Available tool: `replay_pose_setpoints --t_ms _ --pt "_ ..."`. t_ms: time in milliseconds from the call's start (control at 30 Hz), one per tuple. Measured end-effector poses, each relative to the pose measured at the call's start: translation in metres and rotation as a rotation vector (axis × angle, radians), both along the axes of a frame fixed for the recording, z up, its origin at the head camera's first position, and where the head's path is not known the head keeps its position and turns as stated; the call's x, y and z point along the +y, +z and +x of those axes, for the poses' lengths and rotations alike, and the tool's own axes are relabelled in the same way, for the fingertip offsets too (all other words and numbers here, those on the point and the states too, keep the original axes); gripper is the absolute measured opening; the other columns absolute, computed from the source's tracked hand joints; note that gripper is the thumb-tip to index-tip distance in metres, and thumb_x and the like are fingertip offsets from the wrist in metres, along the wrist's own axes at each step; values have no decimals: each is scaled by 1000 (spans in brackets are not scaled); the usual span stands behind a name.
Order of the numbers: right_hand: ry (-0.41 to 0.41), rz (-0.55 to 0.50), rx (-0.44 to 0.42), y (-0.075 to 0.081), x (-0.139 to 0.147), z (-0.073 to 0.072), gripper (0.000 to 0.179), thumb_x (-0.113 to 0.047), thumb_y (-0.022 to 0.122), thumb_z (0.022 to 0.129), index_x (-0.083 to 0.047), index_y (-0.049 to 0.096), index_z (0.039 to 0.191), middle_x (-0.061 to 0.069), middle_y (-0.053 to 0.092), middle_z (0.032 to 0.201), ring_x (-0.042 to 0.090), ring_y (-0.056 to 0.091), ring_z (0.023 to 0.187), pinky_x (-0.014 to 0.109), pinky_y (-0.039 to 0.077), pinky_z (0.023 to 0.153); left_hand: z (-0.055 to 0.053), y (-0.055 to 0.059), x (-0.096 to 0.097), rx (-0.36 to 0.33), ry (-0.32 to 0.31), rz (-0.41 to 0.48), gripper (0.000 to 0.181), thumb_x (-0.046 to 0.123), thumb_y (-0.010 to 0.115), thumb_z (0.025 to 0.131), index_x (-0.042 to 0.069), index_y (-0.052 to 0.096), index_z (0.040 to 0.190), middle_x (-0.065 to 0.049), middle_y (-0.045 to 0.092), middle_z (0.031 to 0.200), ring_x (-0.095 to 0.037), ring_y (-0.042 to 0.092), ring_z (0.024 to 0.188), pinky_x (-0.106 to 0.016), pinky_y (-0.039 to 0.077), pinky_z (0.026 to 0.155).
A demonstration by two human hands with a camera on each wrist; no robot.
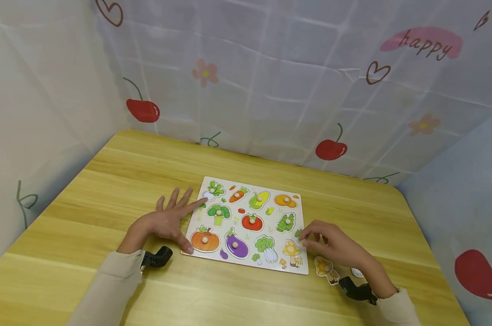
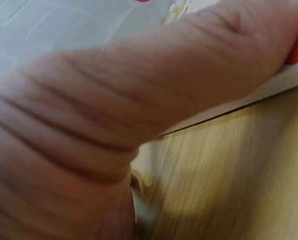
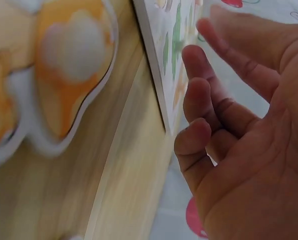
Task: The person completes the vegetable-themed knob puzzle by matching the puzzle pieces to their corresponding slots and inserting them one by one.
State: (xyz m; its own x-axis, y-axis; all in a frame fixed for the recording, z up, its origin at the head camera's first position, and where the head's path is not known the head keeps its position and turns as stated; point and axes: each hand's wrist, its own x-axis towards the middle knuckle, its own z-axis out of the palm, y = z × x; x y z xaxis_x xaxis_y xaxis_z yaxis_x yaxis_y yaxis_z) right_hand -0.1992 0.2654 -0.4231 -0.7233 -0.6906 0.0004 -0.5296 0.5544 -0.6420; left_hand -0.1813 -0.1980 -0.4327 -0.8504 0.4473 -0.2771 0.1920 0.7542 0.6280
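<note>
A wooden vegetable puzzle board (image 1: 270, 230) lies on the table. My left hand (image 1: 164, 222) is spread at its left side, index fingertip and thumb resting on the board near the radish piece (image 1: 214, 187) and the pumpkin piece (image 1: 195, 241). My right hand (image 1: 331, 243) is by the right edge, fingers loosely bent, below the asparagus piece (image 1: 287, 222). In the right wrist view nothing shows between its fingers (image 3: 195, 136). A loose mushroom piece (image 1: 323, 266) with a knob lies on the table beneath that hand. The printed mushroom spot (image 1: 291, 248) and cabbage spot (image 1: 265, 244) show no knobs.
Another piece, whitish and partly hidden (image 1: 357, 272), lies by the right wrist. Knobbed carrot, corn, potato, broccoli, tomato and eggplant pieces sit in the board. A printed curtain (image 1: 250, 90) hangs behind the wooden table (image 1: 213, 294). Both wrists wear black devices.
</note>
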Motion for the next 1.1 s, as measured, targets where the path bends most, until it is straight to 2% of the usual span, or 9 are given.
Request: replay_pose_setpoints --t_ms 133,333,533,733,833,1100 --pt "56 -49 -25 2 14 7 12 -17 67 96 -17 69 108 -5 65 95 7 52 74 22 44 59 0 0 0 2 1 2 132 53 94 57 20 19 161 -25 -14 165 -51 -27 146 -73 -21 108" --pt "126 -92 -167 3 33 17 18 -12 67 95 -14 68 113 2 66 95 10 53 73 24 45 59 1 0 0 -1 4 5 132 52 94 58 20 18 161 -25 -15 165 -51 -27 146 -73 -21 108" --pt "162 -116 -226 2 47 24 17 -9 64 97 -13 68 114 5 67 102 13 52 72 24 47 60 0 1 0 1 3 7 132 52 94 58 20 18 161 -25 -15 165 -51 -27 146 -74 -21 108" --pt "140 -122 -253 0 59 30 17 -6 62 98 -11 66 113 6 65 99 15 52 70 25 45 57 -1 1 4 5 -9 5 131 53 93 59 21 18 161 -25 -14 165 -52 -26 146 -74 -20 108" --pt "137 -126 -257 -3 62 31 17 -6 63 97 -11 67 113 6 66 103 15 52 70 24 46 58 -2 -1 6 6 -10 3 132 53 93 59 21 18 161 -24 -14 166 -51 -26 146 -74 -19 108" --pt "159 -153 -238 -10 62 31 17 -6 63 97 -12 67 112 7 66 105 16 54 74 25 49 61 -1 -1 4 10 -9 -11 132 55 93 58 21 18 161 -25 -15 165 -52 -27 146 -75 -19 108"
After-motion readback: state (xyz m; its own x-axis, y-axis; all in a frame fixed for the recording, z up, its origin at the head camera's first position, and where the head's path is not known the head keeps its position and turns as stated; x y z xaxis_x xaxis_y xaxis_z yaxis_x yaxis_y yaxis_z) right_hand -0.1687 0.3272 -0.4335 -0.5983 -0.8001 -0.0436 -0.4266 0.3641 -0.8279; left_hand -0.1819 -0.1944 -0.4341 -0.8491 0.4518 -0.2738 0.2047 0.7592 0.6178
